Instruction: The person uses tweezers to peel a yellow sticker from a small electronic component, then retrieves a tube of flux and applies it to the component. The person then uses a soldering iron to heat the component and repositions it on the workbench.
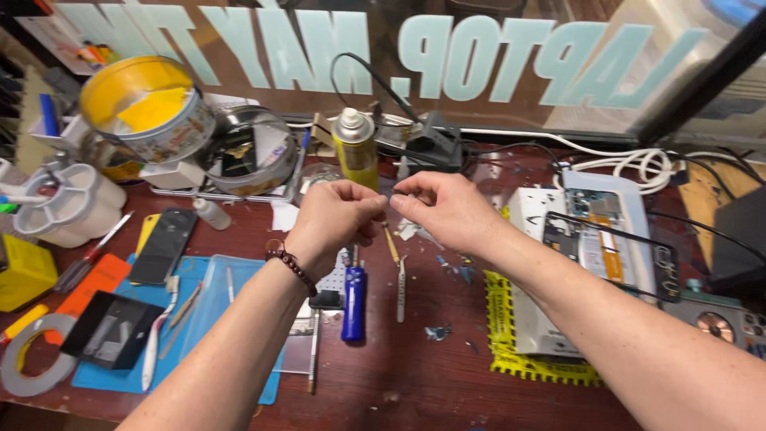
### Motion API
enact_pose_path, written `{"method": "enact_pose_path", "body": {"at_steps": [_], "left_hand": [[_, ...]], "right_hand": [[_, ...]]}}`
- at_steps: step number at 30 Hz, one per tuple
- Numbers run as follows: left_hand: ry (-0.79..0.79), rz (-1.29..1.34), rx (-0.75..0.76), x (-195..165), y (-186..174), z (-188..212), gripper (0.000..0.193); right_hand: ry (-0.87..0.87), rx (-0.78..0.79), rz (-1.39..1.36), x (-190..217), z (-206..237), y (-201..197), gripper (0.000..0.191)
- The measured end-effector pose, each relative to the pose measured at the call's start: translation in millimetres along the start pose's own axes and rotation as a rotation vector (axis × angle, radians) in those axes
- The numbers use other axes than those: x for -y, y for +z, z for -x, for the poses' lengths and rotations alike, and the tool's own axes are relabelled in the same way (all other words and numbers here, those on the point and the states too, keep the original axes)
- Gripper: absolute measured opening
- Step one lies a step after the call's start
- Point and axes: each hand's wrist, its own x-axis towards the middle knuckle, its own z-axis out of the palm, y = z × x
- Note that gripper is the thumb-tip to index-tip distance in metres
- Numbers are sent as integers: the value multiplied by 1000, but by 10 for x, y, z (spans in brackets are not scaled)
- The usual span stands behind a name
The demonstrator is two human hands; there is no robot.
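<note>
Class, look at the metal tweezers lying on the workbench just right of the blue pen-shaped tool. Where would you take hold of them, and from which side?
Grip the tweezers from above, pinching the two flat sides around the middle. They lie flat and narrow, running toward and away from the person. The blue pen-shaped tool crowds their left, so the right side looks more open. Both the left hand and right hand are raised above the bench, fingertips pinched together.

Both hands meet above the middle of the dark red wooden counter: the left hand, a brown bead bracelet at its wrist, and the right hand pinch something too small to tell between their fingertips. Below them lie a blue cylindrical pen-shaped tool and slim metal tweezers.
</note>
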Motion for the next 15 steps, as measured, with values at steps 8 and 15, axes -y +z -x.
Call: {"method": "enact_pose_path", "body": {"at_steps": [8,15], "left_hand": [[-33,88,109,218,-709,-34,21],[44,-105,-24,200,-938,19,15]], "right_hand": [[19,105,-39,183,-410,752,35],[160,170,-262,377,-539,858,33]]}}
